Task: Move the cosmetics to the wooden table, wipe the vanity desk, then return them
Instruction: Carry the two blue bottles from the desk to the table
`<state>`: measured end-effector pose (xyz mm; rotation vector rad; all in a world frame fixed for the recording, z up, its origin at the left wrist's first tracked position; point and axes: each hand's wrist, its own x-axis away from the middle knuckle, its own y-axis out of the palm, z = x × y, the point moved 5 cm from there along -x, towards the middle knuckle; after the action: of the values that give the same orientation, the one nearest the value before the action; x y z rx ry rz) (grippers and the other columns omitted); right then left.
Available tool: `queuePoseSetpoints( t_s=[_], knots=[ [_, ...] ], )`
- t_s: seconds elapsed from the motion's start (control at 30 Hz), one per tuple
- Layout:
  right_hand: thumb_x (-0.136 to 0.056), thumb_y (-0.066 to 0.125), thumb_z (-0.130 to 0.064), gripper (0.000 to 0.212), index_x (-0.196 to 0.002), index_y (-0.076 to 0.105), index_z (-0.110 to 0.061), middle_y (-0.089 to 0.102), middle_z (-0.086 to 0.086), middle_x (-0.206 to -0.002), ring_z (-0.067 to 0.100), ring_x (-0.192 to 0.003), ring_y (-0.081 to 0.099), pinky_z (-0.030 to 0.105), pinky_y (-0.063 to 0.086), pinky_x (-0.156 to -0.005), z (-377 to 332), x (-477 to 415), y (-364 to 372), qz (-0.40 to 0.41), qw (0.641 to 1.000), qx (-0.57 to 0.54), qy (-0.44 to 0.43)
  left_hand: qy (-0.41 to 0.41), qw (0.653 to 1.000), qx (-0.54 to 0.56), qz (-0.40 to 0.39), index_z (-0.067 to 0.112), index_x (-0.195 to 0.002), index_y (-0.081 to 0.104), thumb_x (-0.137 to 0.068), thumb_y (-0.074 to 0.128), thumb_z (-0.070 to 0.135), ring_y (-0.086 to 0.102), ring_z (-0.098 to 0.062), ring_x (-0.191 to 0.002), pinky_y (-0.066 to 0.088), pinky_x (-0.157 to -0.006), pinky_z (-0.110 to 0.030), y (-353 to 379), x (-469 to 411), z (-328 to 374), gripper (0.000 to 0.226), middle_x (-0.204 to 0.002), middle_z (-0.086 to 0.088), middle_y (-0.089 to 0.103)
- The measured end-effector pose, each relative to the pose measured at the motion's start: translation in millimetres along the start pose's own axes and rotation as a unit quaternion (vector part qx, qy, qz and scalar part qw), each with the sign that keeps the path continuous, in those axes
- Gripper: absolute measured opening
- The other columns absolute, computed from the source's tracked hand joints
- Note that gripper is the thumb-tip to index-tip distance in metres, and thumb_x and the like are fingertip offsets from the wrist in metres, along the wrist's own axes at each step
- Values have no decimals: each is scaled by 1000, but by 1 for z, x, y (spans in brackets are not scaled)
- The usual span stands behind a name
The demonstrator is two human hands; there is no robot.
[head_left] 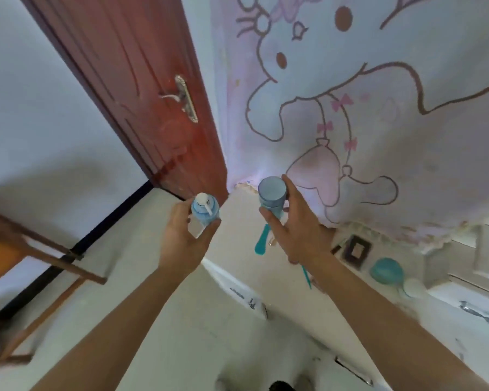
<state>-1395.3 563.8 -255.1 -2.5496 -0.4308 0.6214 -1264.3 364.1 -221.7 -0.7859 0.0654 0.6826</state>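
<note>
Pink-and-white cartoon wall hanging [378, 108]. Red-brown panelled door [141, 80]. White vanity desk [288, 292], lower right, carrying a round teal case [386, 270] and a dark-framed palette [356, 251]. Wooden table [54, 255], far left. Left hand [184, 235]: grasps a pale blue pump bottle [205, 211], raised above the floor. Right hand [297, 221]: fingers wrapped round a blue capped cylindrical bottle [273, 194], above the desk's end.

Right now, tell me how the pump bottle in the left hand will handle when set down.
The pump bottle looks tall and narrow, so it may tip if set down carelessly. Its smooth, rigid-looking body could slip, though the left hand curls round it.
</note>
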Motion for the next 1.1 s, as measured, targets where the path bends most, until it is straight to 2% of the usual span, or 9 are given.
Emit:
queuePoseSetpoints(
  t_s=[0.1,0.3,0.4,0.47,0.6,0.7,0.83,1.0,1.1],
  knots=[
    [-94,65,-41,72,-152,26,-24,45,-5,-149,12,-129,49,33,49,-101,-69,0,59,-29,997,-25,-74,-39,996,-23,83,16,-122,54,-81,76,33,57,-14,-96,49,-83,-33,-85,18,-35,50,-111,7,55],
    [-96,60,-44,71,-153,26,-18,42,-3,-152,9,-137,42,28,42,-108,-213,33,193,-75,980,-50,-177,-99,974,-53,198,14,-125,53,-82,74,34,53,-13,-98,46,-82,-29,-258,83,-119,52,-111,3,54],
    [-95,59,-45,73,-153,26,-16,43,-2,-152,11,-136,43,20,38,-104,-283,61,260,-99,971,-67,-205,-126,961,-75,234,14,-125,53,-81,76,33,48,-5,-95,41,-79,-19,-341,119,-163,53,-112,5,53],
    [-94,60,-46,74,-153,25,-16,45,-1,-151,12,-133,47,18,40,-100,-325,81,304,-121,965,-81,-220,-138,953,-99,253,13,-126,54,-80,76,34,48,-7,-96,43,-81,-25,-391,140,-191,55,-114,4,54],
    [-95,59,-48,76,-153,22,-17,44,-2,-150,13,-128,51,26,49,-96,-385,111,376,-161,950,-94,-249,-173,935,-109,291,18,-128,52,-79,77,39,54,-13,-99,52,-83,-38,-464,170,-246,58,-112,8,53],
    [-95,58,-50,76,-154,21,-18,43,-3,-151,12,-128,49,22,47,-95,-421,125,429,-199,937,-94,-272,-197,921,-98,320,22,-128,51,-78,76,43,57,-15,-103,56,-84,-43,-504,188,-289,59,-113,10,54],
    [-95,56,-52,76,-154,21,-20,40,-4,-153,10,-133,44,17,40,-97,-454,131,497,-233,923,-90,-292,-229,905,-77,351,22,-132,51,-79,76,41,56,-12,-103,58,-83,-39,-542,195,-336,61,-119,6,55],
    [-94,54,-54,76,-154,22,-20,39,-5,-154,9,-136,43,25,46,-101,-489,119,586,-254,910,-123,-303,-257,894,-70,359,21,-130,52,-80,76,35,61,-17,-99,57,-81,-33,-583,178,-399,58,-116,9,53],
    [-95,58,-51,77,-155,22,-18,37,-4,-155,9,-138,41,21,44,-101,-509,101,646,-266,901,-137,-314,-261,888,-72,372,19,-128,54,-80,78,31,60,-14,-99,57,-82,-33,-610,152,-441,55,-111,9,54]
  ],
)
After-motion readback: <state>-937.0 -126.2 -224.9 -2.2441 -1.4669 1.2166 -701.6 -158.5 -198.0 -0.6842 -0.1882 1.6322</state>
